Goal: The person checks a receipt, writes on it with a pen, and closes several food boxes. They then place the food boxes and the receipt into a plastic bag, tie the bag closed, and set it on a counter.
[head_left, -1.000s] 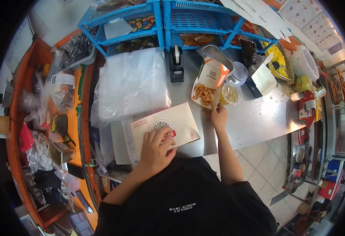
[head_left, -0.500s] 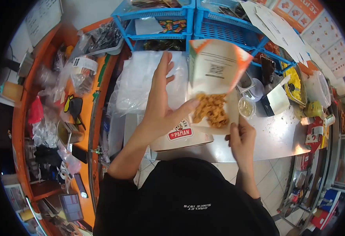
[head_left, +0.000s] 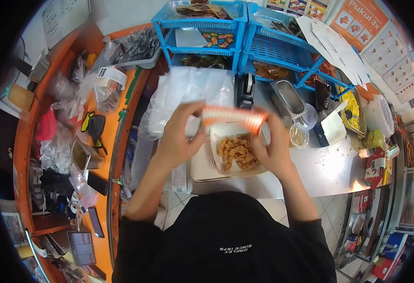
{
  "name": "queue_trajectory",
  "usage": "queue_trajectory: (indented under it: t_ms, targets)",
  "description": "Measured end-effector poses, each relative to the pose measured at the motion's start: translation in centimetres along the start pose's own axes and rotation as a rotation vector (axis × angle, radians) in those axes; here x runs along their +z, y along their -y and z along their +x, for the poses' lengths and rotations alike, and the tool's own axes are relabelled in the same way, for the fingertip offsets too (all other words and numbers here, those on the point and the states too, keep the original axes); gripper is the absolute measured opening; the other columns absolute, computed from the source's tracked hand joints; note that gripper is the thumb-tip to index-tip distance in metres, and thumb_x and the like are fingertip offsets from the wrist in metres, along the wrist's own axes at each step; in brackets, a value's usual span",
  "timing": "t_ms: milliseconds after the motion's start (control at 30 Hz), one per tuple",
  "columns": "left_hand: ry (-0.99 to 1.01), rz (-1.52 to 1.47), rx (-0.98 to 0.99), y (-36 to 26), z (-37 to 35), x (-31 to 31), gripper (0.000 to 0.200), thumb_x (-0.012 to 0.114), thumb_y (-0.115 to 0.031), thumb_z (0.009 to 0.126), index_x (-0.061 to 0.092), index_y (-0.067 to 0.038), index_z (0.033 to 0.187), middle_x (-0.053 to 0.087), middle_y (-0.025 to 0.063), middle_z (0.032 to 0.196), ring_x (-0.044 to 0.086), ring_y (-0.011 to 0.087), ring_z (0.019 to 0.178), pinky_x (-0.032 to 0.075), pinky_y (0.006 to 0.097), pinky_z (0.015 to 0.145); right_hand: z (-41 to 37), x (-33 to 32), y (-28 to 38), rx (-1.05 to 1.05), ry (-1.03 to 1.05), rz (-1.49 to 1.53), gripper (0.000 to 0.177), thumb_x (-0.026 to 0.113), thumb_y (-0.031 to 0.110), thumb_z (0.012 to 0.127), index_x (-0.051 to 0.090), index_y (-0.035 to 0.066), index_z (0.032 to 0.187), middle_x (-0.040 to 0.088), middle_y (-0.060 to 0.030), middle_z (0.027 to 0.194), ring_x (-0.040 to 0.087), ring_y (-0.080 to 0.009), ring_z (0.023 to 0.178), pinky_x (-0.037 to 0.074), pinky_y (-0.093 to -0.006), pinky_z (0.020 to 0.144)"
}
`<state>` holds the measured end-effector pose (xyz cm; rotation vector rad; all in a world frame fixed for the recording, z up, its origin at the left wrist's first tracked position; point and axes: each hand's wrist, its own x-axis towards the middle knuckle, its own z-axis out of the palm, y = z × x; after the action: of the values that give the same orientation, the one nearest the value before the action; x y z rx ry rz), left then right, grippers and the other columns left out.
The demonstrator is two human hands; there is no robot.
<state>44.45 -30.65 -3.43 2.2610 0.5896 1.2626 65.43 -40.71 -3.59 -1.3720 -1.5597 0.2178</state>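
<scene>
A paper food box [head_left: 249, 172] with pieces of fried chicken [head_left: 236, 150] inside is on the steel table in front of me. Its white and orange lid [head_left: 233, 117] is tilted up above the chicken and blurred by motion. My left hand [head_left: 182, 137] grips the lid's left edge between thumb and fingers. On the right edge, my right hand [head_left: 274, 148] has the lid, its thumb near the box's side. Another pale carton [head_left: 201, 166] lies beneath and left of the food box.
Clear plastic bags [head_left: 195, 87] are stacked behind my left hand. A black tape dispenser [head_left: 247, 92], a metal tin [head_left: 289, 99] and a small clear cup [head_left: 298, 136] stand behind and right. Blue racks [head_left: 202, 49] line the back. An orange shelf [head_left: 115, 155] runs along the left.
The food box came down and left onto the other carton. Its lid swung from upright toward me, and both hands moved to its edges.
</scene>
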Motion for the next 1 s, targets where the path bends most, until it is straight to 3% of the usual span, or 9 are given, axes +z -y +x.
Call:
queue_trajectory:
  t_ms: [133, 233, 400, 533, 633, 700, 767, 900, 1000]
  targets:
    - [0.363, 0.124, 0.388, 2.3, -6.7, -0.7, 0.037, 0.072, -0.008, 0.068, 0.06, -0.006, 0.102, 0.057, 0.0088, 0.102, 0.056, 0.0291, 0.094, 0.045, 0.0425, 0.087, -2.7, -1.0, -0.2, -0.295, 0.274, -0.17, 0.041, 0.065, 0.006, 0.071, 0.06, 0.001, 0.111, 0.059, -0.0123, 0.113, 0.053, -0.0289, 0.109, 0.044, -0.04, 0.092]
    - [0.482, 0.02, 0.248, 0.4, -8.2, 0.2, 0.04, 0.078, -0.026, 0.065, 0.063, -0.007, 0.097, 0.058, 0.0065, 0.104, 0.054, 0.0278, 0.1, 0.039, 0.0444, 0.093, -3.5, -1.2, 0.4, -0.361, 0.35, -0.168, 0.04, 0.061, 0.0, 0.07, 0.063, 0.003, 0.11, 0.059, -0.0104, 0.116, 0.05, -0.0284, 0.114, 0.043, -0.04, 0.095]
    - [0.45, 0.105, 0.162, -3.0, -1.3, 2.3, 0.085, 0.081, -0.044, 0.054, 0.051, -0.004, 0.122, 0.051, 0.0139, 0.112, 0.05, 0.0315, 0.105, 0.035, 0.0458, 0.094, -3.7, -1.7, 0.3, -0.338, 0.366, -0.209, 0.04, 0.066, 0.008, 0.069, 0.064, 0.004, 0.109, 0.059, -0.0087, 0.115, 0.051, -0.0295, 0.111, 0.045, -0.0392, 0.093]
    - [0.784, 0.132, 0.033, -2.6, 1.6, 4.5, 0.106, 0.08, -0.039, 0.053, 0.029, -0.003, 0.139, 0.044, 0.0185, 0.122, 0.045, 0.0363, 0.111, 0.035, 0.0447, 0.096, -2.7, -3.7, -0.6, -0.218, 0.265, -0.342, 0.038, 0.062, 0.001, 0.071, 0.065, 0.004, 0.108, 0.059, -0.0108, 0.111, 0.051, -0.0312, 0.11, 0.045, -0.0386, 0.092]
    - [0.875, 0.141, -0.042, -2.4, 2.0, 5.1, 0.108, 0.079, -0.037, 0.052, 0.027, -0.004, 0.141, 0.045, 0.0195, 0.119, 0.046, 0.0382, 0.108, 0.035, 0.0438, 0.096, -4.0, -4.6, -3.9, 0.016, 0.194, -0.253, 0.053, 0.063, -0.001, 0.069, 0.058, 0.004, 0.121, 0.059, -0.0118, 0.109, 0.052, -0.0302, 0.109, 0.045, -0.0385, 0.09]
    - [0.848, 0.188, -0.07, -2.4, 2.0, 5.4, 0.107, 0.078, -0.037, 0.053, 0.027, -0.004, 0.142, 0.045, 0.0188, 0.119, 0.047, 0.0371, 0.107, 0.035, 0.0436, 0.096, -6.0, -4.8, -5.1, 0.339, 0.315, 0.538, 0.072, 0.066, 0.001, 0.069, 0.041, 0.004, 0.137, 0.059, -0.0111, 0.108, 0.054, -0.0259, 0.106, 0.043, -0.039, 0.09]
    - [0.838, 0.183, -0.072, -2.3, 2.0, 5.5, 0.108, 0.079, -0.038, 0.053, 0.027, -0.004, 0.142, 0.045, 0.0187, 0.12, 0.046, 0.0372, 0.108, 0.035, 0.0433, 0.096, -8.4, -4.2, -6.0, 0.329, 0.388, 0.602, 0.088, 0.069, 0.004, 0.069, 0.024, 0.003, 0.144, 0.059, -0.0094, 0.106, 0.055, -0.0214, 0.103, 0.042, -0.0373, 0.088]
    - [0.797, 0.154, -0.149, -3.3, 2.1, 5.9, 0.107, 0.08, -0.041, 0.055, 0.028, -0.006, 0.142, 0.044, 0.0192, 0.123, 0.044, 0.038, 0.111, 0.034, 0.0439, 0.096, -10.6, 0.1, -4.7, 0.363, -0.022, 0.46, 0.092, 0.072, 0.002, 0.073, 0.015, 0.002, 0.146, 0.059, -0.0092, 0.103, 0.056, -0.0185, 0.099, 0.039, -0.0349, 0.094]
    - [0.669, 0.152, -0.071, -4.7, 1.6, 6.7, 0.097, 0.076, -0.05, 0.059, 0.037, -0.011, 0.138, 0.043, 0.0196, 0.124, 0.045, 0.0357, 0.11, 0.032, 0.0472, 0.092, -10.6, 1.7, -3.5, 0.237, -0.219, 0.365, 0.089, 0.068, -0.004, 0.073, 0.017, 0.002, 0.145, 0.065, -0.0099, 0.088, 0.06, -0.0156, 0.074, 0.047, -0.0263, 0.072]
